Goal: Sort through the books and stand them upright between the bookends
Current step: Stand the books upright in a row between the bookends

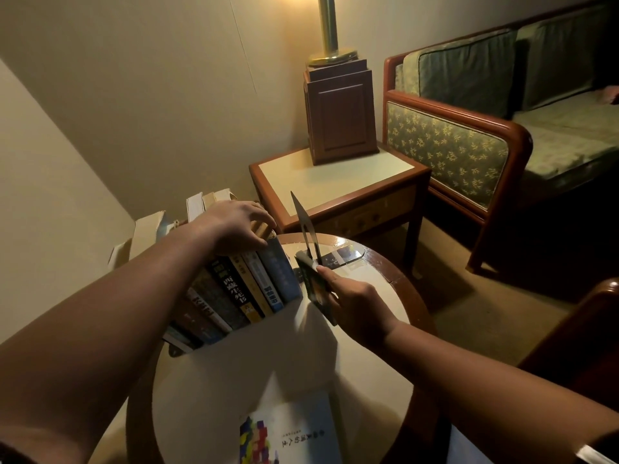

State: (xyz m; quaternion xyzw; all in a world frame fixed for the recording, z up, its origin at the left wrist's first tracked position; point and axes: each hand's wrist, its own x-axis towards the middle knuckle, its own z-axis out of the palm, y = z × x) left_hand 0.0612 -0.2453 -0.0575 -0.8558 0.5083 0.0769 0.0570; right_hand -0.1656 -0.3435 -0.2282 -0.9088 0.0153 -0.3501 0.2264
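Observation:
A row of several books stands leaning to the left on the round table. My left hand rests on the tops of the rightmost books, fingers spread and bent over them. My right hand grips a thin green book, held upright in the gap between the row and the metal bookend at the table's far side. The left bookend is mostly hidden behind the row; only a metal corner shows. A white book with coloured blocks on its cover lies flat at the table's near edge.
Beyond the round table stands a square side table with a wooden lamp base. A green upholstered sofa is at the right. A dark chair arm stands close on the right. The wall runs along the left.

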